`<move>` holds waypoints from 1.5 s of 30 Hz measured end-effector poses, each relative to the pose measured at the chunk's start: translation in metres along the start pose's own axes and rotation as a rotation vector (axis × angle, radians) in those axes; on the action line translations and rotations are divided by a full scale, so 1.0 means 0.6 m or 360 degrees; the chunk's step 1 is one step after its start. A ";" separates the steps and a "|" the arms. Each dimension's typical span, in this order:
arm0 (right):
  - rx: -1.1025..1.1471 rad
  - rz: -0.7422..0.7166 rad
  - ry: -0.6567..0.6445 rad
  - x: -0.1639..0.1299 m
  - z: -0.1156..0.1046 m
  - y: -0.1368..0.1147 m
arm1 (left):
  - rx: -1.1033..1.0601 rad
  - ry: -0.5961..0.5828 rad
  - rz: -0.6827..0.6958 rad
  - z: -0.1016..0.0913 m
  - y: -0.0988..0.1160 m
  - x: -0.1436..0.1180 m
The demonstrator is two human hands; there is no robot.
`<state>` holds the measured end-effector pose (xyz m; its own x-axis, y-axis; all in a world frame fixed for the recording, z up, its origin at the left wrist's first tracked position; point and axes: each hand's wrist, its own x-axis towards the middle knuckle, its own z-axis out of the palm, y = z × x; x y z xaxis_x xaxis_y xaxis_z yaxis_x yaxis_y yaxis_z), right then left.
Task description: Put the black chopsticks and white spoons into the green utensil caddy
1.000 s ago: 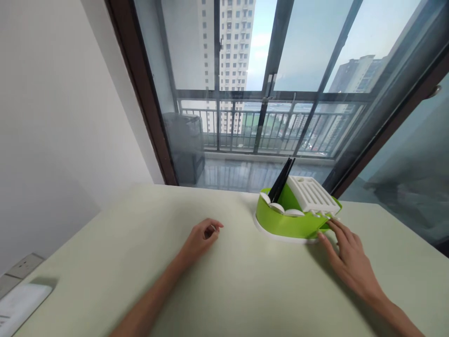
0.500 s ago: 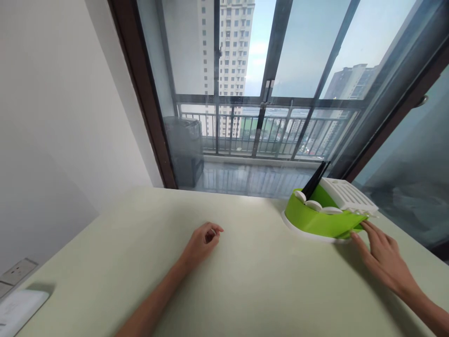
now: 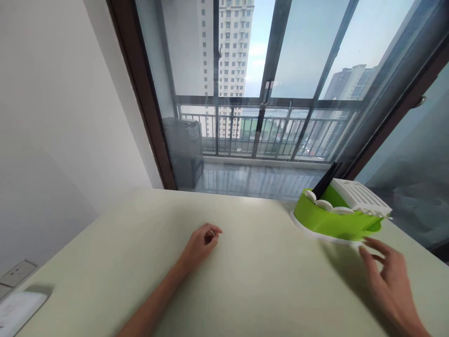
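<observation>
Green dish rack, white base, white grid insert, upright on table's far right

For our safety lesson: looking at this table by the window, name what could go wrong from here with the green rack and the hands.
1. The green rack sits near the table's far right edge; a push from the right hand, open just beside it, might slide it off.
2. The black chopsticks lean out at a tilt and could tip out if the rack is jolted.
3. The left hand rests curled far away, so it could hardly steady the rack.

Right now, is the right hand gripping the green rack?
No, the right hand hovers open just short of the green rack.
</observation>
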<state>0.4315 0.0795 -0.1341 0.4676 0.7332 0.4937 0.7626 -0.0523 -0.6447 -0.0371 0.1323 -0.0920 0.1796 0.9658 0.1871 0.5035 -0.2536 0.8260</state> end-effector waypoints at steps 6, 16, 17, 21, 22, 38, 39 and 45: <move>0.0605 0.0062 -0.0754 -0.067 0.069 -0.125 | 0.0043 -0.0017 -0.0039 -0.007 0.003 -0.001; 0.0715 0.0156 -0.1041 -0.072 0.104 -0.171 | 0.0091 -0.0053 -0.0121 -0.014 0.005 -0.005; 0.0708 0.0159 -0.1045 -0.073 0.103 -0.171 | 0.0097 -0.0052 -0.0117 -0.014 0.004 -0.006; 0.0699 0.0160 -0.1044 -0.074 0.102 -0.175 | 0.0121 -0.0039 -0.0097 -0.014 0.003 -0.005; 0.0701 0.0159 -0.1041 -0.073 0.102 -0.177 | 0.0127 -0.0038 -0.0093 -0.014 0.003 -0.005; 0.0728 0.0078 -0.1010 -0.074 0.109 -0.176 | 0.0152 -0.0018 -0.0149 -0.016 0.005 -0.003; 0.0733 0.0079 -0.0998 -0.074 0.109 -0.176 | 0.0153 -0.0013 -0.0147 -0.016 0.005 -0.003; 0.0727 0.0084 -0.0985 -0.073 0.105 -0.179 | 0.0142 0.0009 -0.0133 -0.014 0.001 -0.004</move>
<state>0.3009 0.0955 -0.1234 0.0608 0.9902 0.1260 0.4235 0.0887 -0.9016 -0.0443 0.1303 -0.0872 0.1291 0.9840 0.1226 0.5899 -0.1756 0.7882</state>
